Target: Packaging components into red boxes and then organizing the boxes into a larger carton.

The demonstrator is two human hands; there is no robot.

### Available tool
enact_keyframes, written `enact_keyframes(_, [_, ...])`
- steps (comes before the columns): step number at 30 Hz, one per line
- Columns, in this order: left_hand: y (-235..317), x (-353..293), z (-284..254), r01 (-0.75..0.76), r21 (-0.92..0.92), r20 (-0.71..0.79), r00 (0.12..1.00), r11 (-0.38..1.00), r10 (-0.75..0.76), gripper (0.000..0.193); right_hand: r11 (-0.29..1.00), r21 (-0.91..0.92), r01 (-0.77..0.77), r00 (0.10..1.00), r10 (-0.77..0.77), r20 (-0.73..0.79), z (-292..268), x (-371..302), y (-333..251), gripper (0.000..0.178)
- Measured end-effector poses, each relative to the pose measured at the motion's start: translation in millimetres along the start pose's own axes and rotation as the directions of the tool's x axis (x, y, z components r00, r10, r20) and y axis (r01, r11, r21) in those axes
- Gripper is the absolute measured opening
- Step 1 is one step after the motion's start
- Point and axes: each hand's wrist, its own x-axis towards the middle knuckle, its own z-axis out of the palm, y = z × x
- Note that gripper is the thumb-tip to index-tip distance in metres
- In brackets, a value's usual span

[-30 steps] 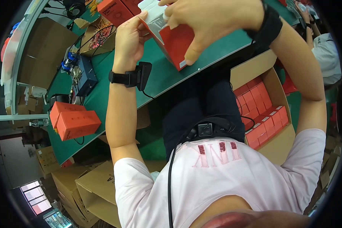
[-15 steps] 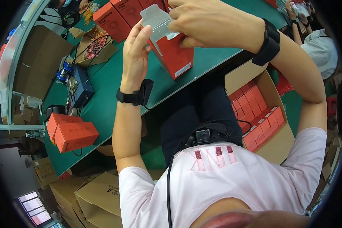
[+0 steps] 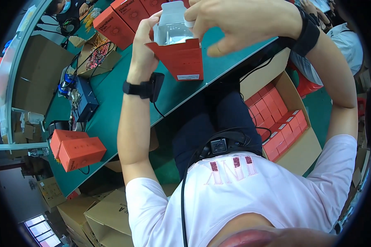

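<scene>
Bare green table (image 3: 111, 88) left; red boxes (image 3: 123, 18) behind.

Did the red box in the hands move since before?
Yes. The red box, held by the left hand and right hand, has turned upright with its top open, over the green table.

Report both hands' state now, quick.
Left hand: closed around the side of the open red box.
Right hand: fingers curled at the box's top, on its clear insert.
</scene>
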Motion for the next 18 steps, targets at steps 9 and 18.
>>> enact_keyframes(9, [-11, -13, -9, -0.166, -0.064, -0.173, 0.973, 0.984, 0.153, 0.045, 0.674, 0.385, -0.63, 0.773, 0.59, 0.232, 36, 26, -2, 0.03])
enact_keyframes(18, [-46, -54, 29, -0.431, 0.36, -0.25, 0.81, 0.828, 0.53, 0.051, 0.558, 0.642, -0.527, 0.587, 0.784, -0.2, 77, 10, -20, 0.04])
